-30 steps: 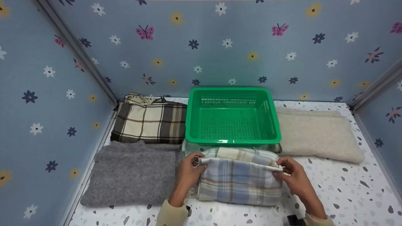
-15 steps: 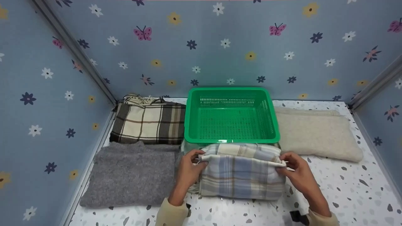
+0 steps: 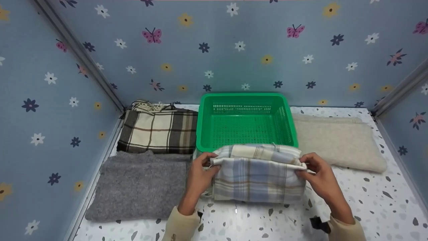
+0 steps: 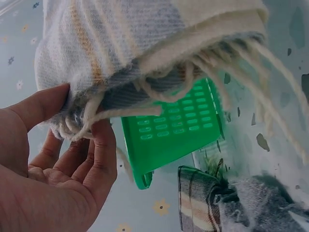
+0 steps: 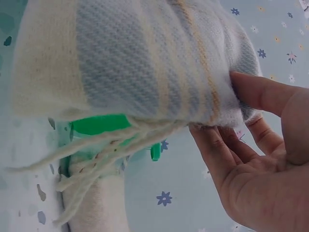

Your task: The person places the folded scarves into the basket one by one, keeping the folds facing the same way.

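Our left hand and right hand each pinch one end of the folded blue-and-cream plaid cloth, thumbs nearest us, fingers behind. Its long axis runs crosswise from hand to hand, so neither is nearer. Straight beyond both hands sits the green basket, its near rim overlapped by the cloth; we cannot tell whether they touch. Beneath our hands spreads a white speckled surface; grey cloth lies just left of the left hand, and a flowered wall rises behind the basket.

Beige sleeves with black attachments
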`<state>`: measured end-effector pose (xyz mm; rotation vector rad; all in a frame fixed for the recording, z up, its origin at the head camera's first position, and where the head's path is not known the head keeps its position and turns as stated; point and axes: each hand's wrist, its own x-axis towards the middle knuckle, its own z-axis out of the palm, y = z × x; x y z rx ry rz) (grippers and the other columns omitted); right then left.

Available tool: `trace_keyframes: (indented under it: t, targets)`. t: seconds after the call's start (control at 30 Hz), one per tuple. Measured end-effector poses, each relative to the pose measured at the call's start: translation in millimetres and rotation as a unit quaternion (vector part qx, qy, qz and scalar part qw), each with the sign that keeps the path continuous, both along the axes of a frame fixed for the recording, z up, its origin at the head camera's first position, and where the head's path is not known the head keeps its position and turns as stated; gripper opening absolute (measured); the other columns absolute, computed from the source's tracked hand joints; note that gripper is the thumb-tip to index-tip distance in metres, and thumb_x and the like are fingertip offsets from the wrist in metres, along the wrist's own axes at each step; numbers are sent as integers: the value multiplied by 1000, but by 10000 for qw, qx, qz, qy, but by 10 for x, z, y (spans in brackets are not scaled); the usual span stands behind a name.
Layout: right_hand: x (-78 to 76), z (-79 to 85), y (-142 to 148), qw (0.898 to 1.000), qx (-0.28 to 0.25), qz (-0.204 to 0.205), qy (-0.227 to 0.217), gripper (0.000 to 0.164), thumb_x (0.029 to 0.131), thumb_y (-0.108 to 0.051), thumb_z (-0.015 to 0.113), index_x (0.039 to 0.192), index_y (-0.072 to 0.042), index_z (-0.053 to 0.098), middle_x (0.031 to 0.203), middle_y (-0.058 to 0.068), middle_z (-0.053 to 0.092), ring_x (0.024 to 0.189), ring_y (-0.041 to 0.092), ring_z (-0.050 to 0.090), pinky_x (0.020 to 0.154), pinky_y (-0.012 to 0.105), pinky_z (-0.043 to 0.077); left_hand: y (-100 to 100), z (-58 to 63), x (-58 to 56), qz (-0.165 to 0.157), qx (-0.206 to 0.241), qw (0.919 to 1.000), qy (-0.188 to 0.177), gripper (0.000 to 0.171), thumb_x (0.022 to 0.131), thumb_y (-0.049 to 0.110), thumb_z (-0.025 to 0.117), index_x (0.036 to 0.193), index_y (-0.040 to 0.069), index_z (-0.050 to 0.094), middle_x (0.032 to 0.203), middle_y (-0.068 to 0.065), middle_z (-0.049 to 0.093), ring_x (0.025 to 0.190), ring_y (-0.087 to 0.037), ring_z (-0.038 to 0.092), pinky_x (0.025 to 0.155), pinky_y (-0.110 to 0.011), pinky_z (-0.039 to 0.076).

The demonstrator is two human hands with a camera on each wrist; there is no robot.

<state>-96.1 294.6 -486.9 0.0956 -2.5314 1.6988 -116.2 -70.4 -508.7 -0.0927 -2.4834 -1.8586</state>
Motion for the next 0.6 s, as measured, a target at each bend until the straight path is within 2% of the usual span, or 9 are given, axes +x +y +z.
trace_keyframes:
  t: [0.2, 0.43, 0.6]
  targets:
    - [-67, 75, 7, 10000, -34, 56, -15, 27, 90, 16, 73, 111, 5, 62, 108, -3, 71, 100, 6, 71, 76, 25, 57, 7, 50, -53, 72, -53, 9998, 175, 28, 92, 0, 75, 120, 6, 73, 111, -12, 75, 99, -27, 66, 87, -42, 52]
    - [-138, 128, -11, 9997, 28, 50, 227, 26, 90, 16, 73, 111, 6, 63, 107, -1, 71, 101, 4, 69, 81, 20, 55, 16, 71, -108, 145, -48, 9992, 376, 28, 91, -2, 76, 119, 5, 73, 113, -15, 75, 101, -31, 67, 92, -50, 52]
    - [-200, 154, -29, 9993, -105, 18, 372, 26, 88, 18, 73, 109, 8, 62, 102, -3, 70, 99, 4, 69, 80, 19, 55, 14, 123, -156, 172, -116, 9990, 408, 28, 92, -2, 76, 119, 6, 73, 115, -14, 75, 101, -29, 67, 91, -47, 53]
